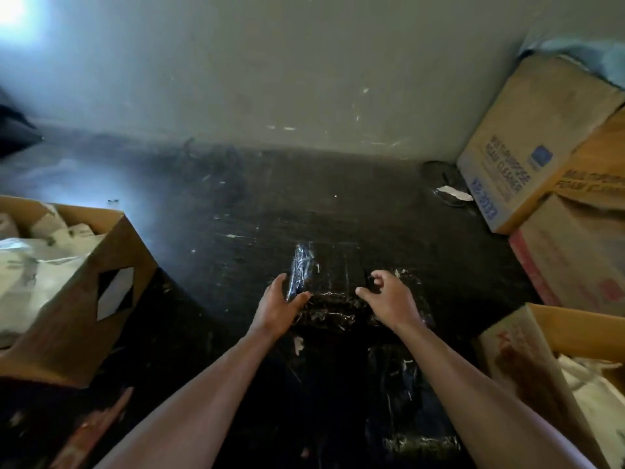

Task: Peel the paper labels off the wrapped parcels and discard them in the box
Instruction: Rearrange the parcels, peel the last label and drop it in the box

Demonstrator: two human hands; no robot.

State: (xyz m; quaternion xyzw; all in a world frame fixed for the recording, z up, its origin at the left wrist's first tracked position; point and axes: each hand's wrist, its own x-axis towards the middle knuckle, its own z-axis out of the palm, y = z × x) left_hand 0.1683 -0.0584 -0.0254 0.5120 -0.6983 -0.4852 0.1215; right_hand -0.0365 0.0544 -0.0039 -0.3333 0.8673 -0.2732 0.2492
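A pale wall (304, 62) filled the upper part of your view, and below it a dark, scuffed floor (270, 204) ran toward you. On your right, cardboard cartons (541, 137) were stacked against the wall, one printed with the words foam cleaner. On your left sat an open cardboard box (111, 265) holding crumpled white paper (40, 265); a second open box (527, 360) stood at your lower right with pale wrapping inside it. Between them, straight ahead on the floor, lay a dark parcel (334, 299) wrapped in shiny plastic film, and more wrapped dark bundles (399, 384) lay nearer to you, hard to make out in the gloom. Both your bare forearms reached forward to the parcel. Your left hand (279, 304) was spread open, its fingers resting against the parcel's left edge without closing on anything. Your right hand (389, 296) hovered at the parcel's right side, fingers curled with thumb and forefinger drawn close together; I could not tell whether it pinched anything. A small white scrap (298, 345) lay just below the parcel, and another torn white piece (455, 193) lay by the cartons.
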